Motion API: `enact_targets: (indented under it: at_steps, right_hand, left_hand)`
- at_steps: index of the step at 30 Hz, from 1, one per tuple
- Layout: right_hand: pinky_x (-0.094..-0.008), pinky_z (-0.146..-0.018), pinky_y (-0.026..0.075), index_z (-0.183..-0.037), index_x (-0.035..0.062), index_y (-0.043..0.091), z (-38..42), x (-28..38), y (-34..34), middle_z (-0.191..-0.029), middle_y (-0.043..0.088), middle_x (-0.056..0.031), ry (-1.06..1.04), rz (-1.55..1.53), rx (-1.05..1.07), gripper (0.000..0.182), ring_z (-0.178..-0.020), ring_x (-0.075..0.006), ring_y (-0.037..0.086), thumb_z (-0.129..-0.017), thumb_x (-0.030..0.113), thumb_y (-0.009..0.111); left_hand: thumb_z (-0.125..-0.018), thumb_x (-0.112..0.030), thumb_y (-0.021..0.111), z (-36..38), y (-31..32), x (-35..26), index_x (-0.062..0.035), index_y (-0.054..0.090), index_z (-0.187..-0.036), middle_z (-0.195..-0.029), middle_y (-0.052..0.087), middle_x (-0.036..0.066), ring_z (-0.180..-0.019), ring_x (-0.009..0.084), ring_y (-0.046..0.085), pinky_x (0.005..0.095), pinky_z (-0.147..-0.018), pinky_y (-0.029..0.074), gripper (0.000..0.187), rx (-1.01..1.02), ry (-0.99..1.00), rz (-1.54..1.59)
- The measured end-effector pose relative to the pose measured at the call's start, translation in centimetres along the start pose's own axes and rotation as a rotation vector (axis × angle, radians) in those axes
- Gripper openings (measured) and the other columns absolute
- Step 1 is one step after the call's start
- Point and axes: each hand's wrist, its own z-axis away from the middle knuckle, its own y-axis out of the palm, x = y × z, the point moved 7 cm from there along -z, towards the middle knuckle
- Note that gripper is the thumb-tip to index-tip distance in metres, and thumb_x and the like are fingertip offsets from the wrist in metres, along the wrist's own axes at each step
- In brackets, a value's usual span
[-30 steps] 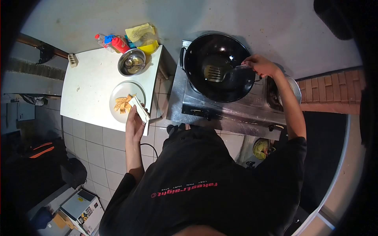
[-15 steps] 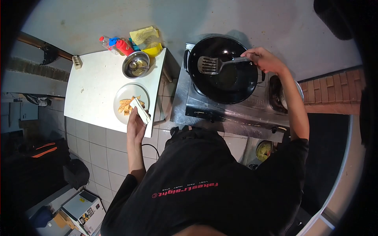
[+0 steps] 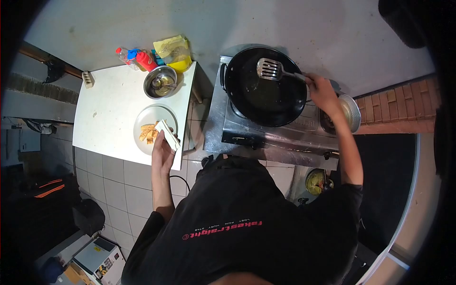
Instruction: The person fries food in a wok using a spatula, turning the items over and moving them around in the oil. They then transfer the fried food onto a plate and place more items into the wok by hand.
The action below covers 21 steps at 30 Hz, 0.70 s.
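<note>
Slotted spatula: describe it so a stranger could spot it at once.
Find the steel stove, right of centre, then the black wok on it. Over the wok, the right hand holds the spatula. Its flat, slotted metal end sets it apart from the wok's smooth bowl.

A kitchen: black wok point(image 3: 266, 107) on a metal stove point(image 3: 285, 138); left of the wok, a plate point(image 3: 154, 113) of food

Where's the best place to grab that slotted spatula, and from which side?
Likely best: take the spatula near the end of its handle, from the right, where the right hand grips it. The narrow handle points right; the wide slotted head lies left, over the wok.
</note>
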Motion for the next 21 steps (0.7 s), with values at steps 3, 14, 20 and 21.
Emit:
enact_targets:
  at_steps: [3, 14, 20, 21]
  right_hand:
    - [-0.0486, -0.081, 0.048, -0.103, -0.0034, 0.066, 2.2, -1.6, 1.8, -0.092, 0.063, -0.0300, 0.039, -0.082, -0.098, 0.024, -0.094, -0.0469, 0.059, -0.094, 0.013, 0.051]
    - [-0.0476, -0.075, 0.050, -0.108, -0.0028, 0.065, 6.8, -3.1, 9.0, -0.087, 0.064, -0.0295, 0.302, -0.148, -0.242, 0.025, -0.088, -0.0443, 0.064, -0.094, 0.014, 0.051]
    - [-0.0418, -0.072, 0.051, -0.106, -0.0022, 0.066, 7.0, -1.5, 10.9, -0.085, 0.066, -0.0258, 0.349, -0.304, -0.229, 0.025, -0.082, -0.0407, 0.067, -0.095, 0.015, 0.051]
    - [-0.0405, -0.071, 0.051, -0.106, -0.0019, 0.066, 7.1, -1.8, 11.6, -0.085, 0.067, -0.0252, 0.367, -0.337, -0.211, 0.026, -0.080, -0.0392, 0.067, -0.096, 0.016, 0.050]
  left_hand:
    - [-0.098, -0.022, 0.056, -0.3, -0.6, 0.0, -0.0047, 0.053, -0.123, -0.106, 0.065, 0.007, -0.093, 0.0184, 0.064, 0.0345, -0.081, 0.054, 0.031, -0.014, -0.003, 0.000]
    - [-0.098, -0.023, 0.056, -0.7, 1.0, -0.3, -0.0042, 0.055, -0.121, -0.103, 0.065, 0.008, -0.090, 0.0197, 0.063, 0.0350, -0.078, 0.054, 0.029, -0.016, -0.017, -0.007]
    - [-0.097, -0.023, 0.057, -1.2, 1.1, -0.2, -0.0036, 0.055, -0.118, -0.103, 0.065, 0.008, -0.090, 0.0192, 0.064, 0.0341, -0.078, 0.054, 0.028, 0.011, -0.032, -0.030]
    - [-0.097, -0.023, 0.057, -1.2, 1.1, -0.2, -0.0036, 0.055, -0.118, -0.103, 0.065, 0.008, -0.090, 0.0192, 0.064, 0.0341, -0.078, 0.054, 0.028, 0.011, -0.032, -0.032]
